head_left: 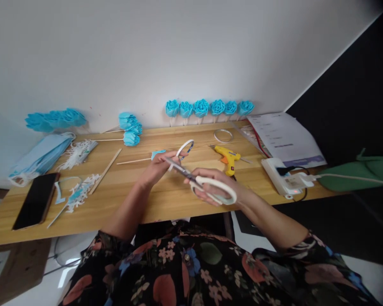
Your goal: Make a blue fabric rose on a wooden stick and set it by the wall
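Observation:
My right hand point(210, 185) is closed around the white handles of a pair of scissors point(207, 186), whose blades point left toward my left hand. My left hand point(159, 166) pinches a thin white strip point(184, 148) that curls up in a loop, with the scissor tips right at it. A small blue piece point(158, 153) on a wooden stick lies on the table just behind that hand. Both hands hover above the wooden table point(166, 199).
A yellow glue gun point(228, 157), a white ring point(223, 136), a power strip point(282, 176) with plugs and papers point(282, 136) lie right. Blue paper roses point(207, 108) line the wall. Face masks point(38, 157), a phone point(35, 199), sticks and cut scraps point(79, 191) lie left.

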`<state>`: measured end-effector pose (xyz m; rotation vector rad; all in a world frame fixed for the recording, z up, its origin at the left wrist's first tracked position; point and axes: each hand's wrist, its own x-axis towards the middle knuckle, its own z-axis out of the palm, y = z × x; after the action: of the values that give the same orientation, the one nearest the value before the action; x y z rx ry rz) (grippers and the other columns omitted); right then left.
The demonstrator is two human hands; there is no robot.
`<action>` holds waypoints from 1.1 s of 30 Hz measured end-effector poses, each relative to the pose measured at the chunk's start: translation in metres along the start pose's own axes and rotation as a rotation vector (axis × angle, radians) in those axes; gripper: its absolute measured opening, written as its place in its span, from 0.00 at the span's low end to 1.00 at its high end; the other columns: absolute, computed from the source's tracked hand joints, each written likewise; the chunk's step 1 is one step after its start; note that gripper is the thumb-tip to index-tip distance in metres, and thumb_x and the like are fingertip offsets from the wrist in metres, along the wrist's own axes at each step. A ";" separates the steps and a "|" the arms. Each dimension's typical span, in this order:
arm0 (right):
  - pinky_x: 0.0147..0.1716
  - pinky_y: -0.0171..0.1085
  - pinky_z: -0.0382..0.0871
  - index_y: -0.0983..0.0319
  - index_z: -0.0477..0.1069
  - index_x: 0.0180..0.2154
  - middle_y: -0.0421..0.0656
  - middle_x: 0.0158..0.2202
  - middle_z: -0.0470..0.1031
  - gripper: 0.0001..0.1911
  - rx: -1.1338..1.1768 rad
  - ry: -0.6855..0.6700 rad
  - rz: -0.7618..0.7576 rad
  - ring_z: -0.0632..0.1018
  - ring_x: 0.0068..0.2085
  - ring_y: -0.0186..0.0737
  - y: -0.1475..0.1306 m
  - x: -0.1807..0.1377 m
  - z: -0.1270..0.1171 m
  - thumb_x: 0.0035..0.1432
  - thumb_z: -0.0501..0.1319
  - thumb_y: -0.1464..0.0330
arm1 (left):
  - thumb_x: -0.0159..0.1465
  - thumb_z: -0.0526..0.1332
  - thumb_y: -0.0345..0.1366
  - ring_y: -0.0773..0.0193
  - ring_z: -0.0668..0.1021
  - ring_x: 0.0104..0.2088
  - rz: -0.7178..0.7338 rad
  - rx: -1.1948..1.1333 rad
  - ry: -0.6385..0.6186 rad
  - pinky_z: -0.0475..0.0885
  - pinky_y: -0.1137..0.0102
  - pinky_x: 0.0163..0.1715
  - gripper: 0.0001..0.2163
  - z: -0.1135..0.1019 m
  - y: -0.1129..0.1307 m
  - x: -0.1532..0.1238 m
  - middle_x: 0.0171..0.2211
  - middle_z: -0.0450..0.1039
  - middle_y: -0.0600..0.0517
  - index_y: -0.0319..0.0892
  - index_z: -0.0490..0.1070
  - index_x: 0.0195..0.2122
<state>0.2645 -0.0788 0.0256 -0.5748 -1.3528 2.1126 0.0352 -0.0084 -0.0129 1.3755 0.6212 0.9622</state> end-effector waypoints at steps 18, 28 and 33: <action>0.21 0.38 0.60 0.52 0.67 0.51 0.38 0.28 0.67 0.32 -0.361 0.879 -0.381 0.67 0.26 0.38 -0.013 -0.111 -0.048 0.54 0.67 0.42 | 0.57 0.69 0.29 0.50 0.79 0.41 0.140 0.830 -0.213 0.65 0.67 0.45 0.02 0.085 -0.031 0.214 0.32 0.80 0.42 0.41 0.83 0.28; 0.22 0.35 0.62 0.54 0.68 0.51 0.37 0.30 0.71 0.32 -0.329 0.828 -0.348 0.70 0.26 0.35 -0.011 -0.090 -0.054 0.53 0.69 0.44 | 0.68 0.63 0.49 0.57 0.77 0.42 0.062 0.176 -0.048 0.68 0.65 0.49 0.16 0.097 0.019 0.133 0.36 0.80 0.47 0.41 0.83 0.36; 0.23 0.34 0.63 0.55 0.68 0.48 0.37 0.30 0.71 0.31 -0.364 0.767 -0.281 0.70 0.26 0.34 -0.010 -0.072 -0.043 0.52 0.71 0.45 | 0.64 0.68 0.42 0.64 0.73 0.35 -0.011 0.062 0.054 0.67 0.68 0.42 0.09 0.089 0.044 0.080 0.30 0.75 0.51 0.41 0.80 0.33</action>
<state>0.3473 -0.0943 0.0217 -1.1234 -1.2495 1.2147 0.1417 0.0102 0.0554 1.4035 0.7035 0.9806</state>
